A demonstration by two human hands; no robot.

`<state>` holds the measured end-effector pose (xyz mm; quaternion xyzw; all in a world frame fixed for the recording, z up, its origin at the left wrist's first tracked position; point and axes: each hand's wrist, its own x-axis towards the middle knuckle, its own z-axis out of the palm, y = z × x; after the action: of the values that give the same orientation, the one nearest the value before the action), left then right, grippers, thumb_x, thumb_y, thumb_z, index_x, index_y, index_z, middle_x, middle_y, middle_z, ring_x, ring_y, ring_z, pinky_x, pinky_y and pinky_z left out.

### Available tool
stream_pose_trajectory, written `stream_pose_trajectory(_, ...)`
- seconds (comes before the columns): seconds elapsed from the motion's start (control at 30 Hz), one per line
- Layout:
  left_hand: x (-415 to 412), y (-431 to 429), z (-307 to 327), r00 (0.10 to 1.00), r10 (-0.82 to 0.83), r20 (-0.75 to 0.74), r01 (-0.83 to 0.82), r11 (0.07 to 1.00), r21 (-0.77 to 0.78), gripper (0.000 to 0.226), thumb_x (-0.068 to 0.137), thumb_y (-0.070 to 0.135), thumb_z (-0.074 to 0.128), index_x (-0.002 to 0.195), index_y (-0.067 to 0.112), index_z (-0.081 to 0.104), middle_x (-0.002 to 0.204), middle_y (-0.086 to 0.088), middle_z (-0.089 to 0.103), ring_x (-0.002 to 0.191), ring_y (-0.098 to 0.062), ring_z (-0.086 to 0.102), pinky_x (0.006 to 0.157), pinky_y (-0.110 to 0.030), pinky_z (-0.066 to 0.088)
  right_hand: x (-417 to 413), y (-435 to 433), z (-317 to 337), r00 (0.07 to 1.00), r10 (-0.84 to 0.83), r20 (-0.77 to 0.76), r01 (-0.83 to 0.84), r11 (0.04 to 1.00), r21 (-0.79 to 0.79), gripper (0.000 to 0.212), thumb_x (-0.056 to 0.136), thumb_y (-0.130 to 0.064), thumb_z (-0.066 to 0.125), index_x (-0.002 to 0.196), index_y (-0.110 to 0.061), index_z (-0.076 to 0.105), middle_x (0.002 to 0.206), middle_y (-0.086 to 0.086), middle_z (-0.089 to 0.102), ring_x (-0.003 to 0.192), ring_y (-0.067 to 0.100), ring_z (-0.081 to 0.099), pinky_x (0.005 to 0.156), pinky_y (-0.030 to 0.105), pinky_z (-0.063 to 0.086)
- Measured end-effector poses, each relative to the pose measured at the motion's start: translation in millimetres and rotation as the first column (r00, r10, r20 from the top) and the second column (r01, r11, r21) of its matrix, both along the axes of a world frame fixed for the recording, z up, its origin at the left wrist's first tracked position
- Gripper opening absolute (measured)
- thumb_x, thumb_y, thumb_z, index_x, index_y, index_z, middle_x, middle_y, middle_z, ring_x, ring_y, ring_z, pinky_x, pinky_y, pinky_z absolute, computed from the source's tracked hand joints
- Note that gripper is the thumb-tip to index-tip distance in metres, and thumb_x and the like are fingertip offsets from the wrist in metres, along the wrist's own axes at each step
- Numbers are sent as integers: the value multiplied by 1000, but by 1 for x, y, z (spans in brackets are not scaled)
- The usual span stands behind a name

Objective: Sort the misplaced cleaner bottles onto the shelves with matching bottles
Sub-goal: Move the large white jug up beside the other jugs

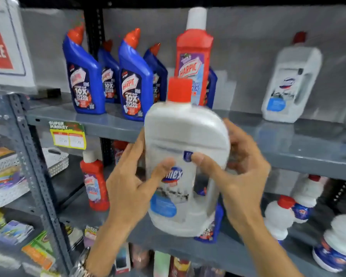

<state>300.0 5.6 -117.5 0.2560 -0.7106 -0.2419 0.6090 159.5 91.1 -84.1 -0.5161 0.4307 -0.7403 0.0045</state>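
Both hands hold a big white bottle with a red cap upright in front of the shelves, near the camera. The left hand wraps its left side, thumb across the label; the right hand clasps the right side, thumb pressed on the front. Two hands probably suit its bulk and keep the label readable for matching.

On the upper shelf, a matching white bottle stands far right, with bare space beside it, which looks like the likely home. To the left stand blue bottles, and among them a tall red bottle that seems misplaced. Another red bottle stands on the lower shelf at left, which may be where it belongs.
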Motion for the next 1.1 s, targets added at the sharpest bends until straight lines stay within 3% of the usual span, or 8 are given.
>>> stream_pose_trajectory(0.07, -22, 12, 37, 997, -48, -52, 47, 998, -30, 67, 68, 69, 53, 130, 42, 44, 120, 13, 63, 110, -5, 58, 92, -38, 50, -16, 13, 38, 1000, 8, -6, -8, 997, -83, 56, 59, -19, 84, 111, -25, 62, 101, -6, 72, 91, 12, 68, 70, 24, 55)
stream_pose_trajectory(0.17, -66, 26, 88, 992, -93, -86, 87, 993, -75, 56, 74, 65, 54, 126, 46, 44, 111, 17, 65, 101, -5, 61, 89, -35, 51, -51, 30, 91, 997, -29, -70, 18, 988, -153, 54, 67, -18, 79, 116, -12, 60, 108, 15, 68, 95, 26, 68, 77, 39, 58)
stream_pose_trajectory(0.27, -117, 29, 133, 992, -99, -73, 89, 988, -123, 56, 77, 64, 54, 128, 45, 43, 107, 22, 64, 97, -3, 61, 82, -24, 50, -95, 42, 134, 993, -106, -58, 96, 984, -149, 50, 68, -14, 78, 114, -8, 60, 104, 19, 69, 90, 30, 70, 74, 37, 58)
stream_pose_trajectory(0.4, -190, 26, 172, 989, -141, -34, 135, 981, -143, 69, 71, 72, 48, 132, 43, 37, 111, 11, 65, 97, -12, 63, 83, -40, 53, -156, 55, 172, 982, -183, -39, 180, 980, -85, 48, 68, -12, 78, 113, -10, 62, 101, 14, 70, 85, 22, 71, 66, 28, 56)
stream_pose_trajectory(0.63, -295, 10, 171, 980, -185, 71, 191, 977, -100, 77, 68, 78, 42, 135, 45, 26, 103, -1, 69, 91, -27, 65, 76, -47, 55, -246, 51, 174, 961, -275, 20, 274, 960, 62, 36, 71, -5, 75, 102, -19, 64, 77, -7, 71, 65, 2, 68, 55, 15, 50)
stream_pose_trajectory(0.77, -324, 3, 159, 968, -189, 166, 204, 976, -76, 75, 73, 72, 47, 137, 40, 25, 102, -7, 68, 90, -31, 64, 75, -47, 55, -278, 45, 158, 946, -324, 22, 318, 936, 151, 47, 73, -6, 74, 117, -14, 59, 91, -4, 69, 71, -1, 67, 54, 10, 48)
stream_pose_trajectory(1.03, -338, -13, 153, 964, -168, 205, 185, 980, -67, 76, 76, 72, 43, 141, 40, 18, 115, -6, 64, 100, -32, 61, 81, -46, 53, -293, 34, 152, 945, -327, 0, 321, 927, 193, 48, 78, -13, 71, 122, -19, 53, 108, -5, 65, 78, -11, 63, 58, 4, 48)
stream_pose_trajectory(1.1, -332, -12, 153, 953, -190, 235, 211, 976, -64, 75, 79, 68, 45, 141, 38, 18, 122, -7, 57, 103, -32, 59, 82, -41, 51, -290, 31, 148, 935, -354, 0, 347, 918, 192, 54, 80, -16, 70, 129, -18, 48, 118, -2, 62, 90, -7, 62, 66, 4, 48)
